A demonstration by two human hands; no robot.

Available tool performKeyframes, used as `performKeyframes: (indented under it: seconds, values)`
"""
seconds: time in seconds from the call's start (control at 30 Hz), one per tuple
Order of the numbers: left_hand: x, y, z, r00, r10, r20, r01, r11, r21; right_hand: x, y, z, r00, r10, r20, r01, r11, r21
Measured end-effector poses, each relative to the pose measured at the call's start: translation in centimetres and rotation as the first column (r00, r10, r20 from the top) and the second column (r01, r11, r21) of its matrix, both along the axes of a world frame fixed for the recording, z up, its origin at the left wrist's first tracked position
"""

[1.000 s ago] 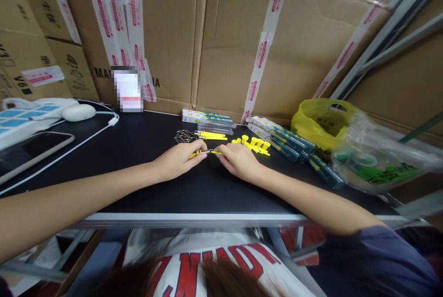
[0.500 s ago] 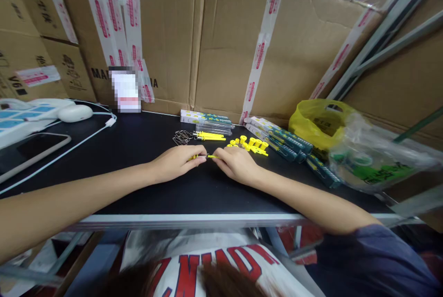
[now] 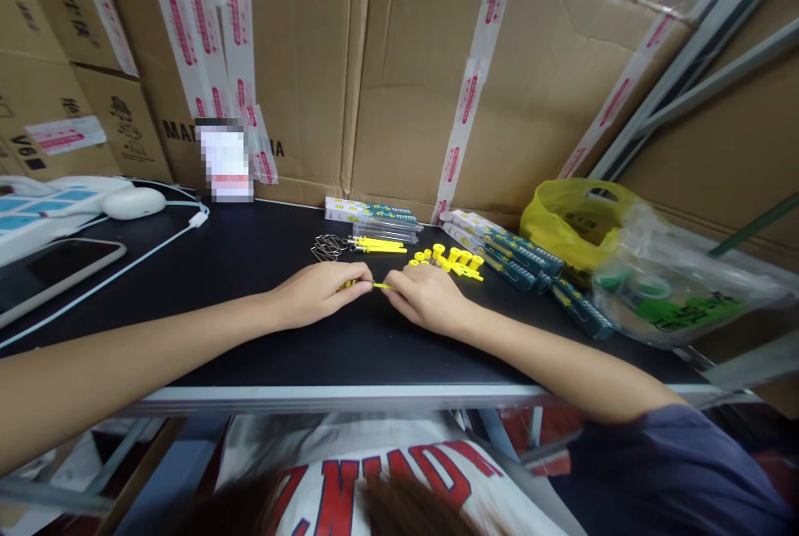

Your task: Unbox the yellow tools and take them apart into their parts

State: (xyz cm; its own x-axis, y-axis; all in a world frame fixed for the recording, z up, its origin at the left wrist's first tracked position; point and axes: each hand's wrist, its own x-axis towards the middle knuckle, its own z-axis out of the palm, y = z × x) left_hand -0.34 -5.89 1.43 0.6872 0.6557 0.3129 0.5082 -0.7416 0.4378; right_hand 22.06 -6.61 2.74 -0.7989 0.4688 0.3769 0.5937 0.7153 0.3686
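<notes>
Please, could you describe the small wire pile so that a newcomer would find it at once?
On the black table, find the left hand near the middle. Just beyond it, toward the cardboard wall, lies a small tangle of wire pieces. These are thin, bent and metallic, while the sticks immediately to their right are straight and mostly yellow.

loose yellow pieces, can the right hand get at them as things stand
Probably yes: the loose yellow pieces lie just beyond the right hand, with nothing seen between, though its fingers hold a slim yellow part and would likely need to free up first.
</notes>
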Motion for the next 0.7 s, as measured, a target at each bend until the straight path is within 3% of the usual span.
performKeyframes:
  seconds: [0.13,0.27,0.43,0.7]
  values:
    - [0.07,0.04,-0.04,1.0,-0.003,-0.007,0.003,1.0,0.012,0.03,0.11,-0.04,1.0,0.029,0.004,-0.03,0.998,0.051]
    - [0.1,0.02,-0.09,0.998,0.028,-0.048,-0.026,0.998,0.049,-0.04,-0.01,0.05,1.0,-0.009,0.012,0.009,1.0,0.002]
    - [0.05,-0.08,0.03,0.996,0.024,-0.083,-0.012,0.991,0.133,-0.24,-0.37,0.08,0.996,-0.074,-0.049,0.065,0.984,-0.169]
    - [-0.07,0.15,-0.12,0.994,-0.025,-0.108,0.048,0.975,0.215,-0.32,-0.47,-0.03,0.97,-0.07,-0.234,-0.04,0.901,-0.433]
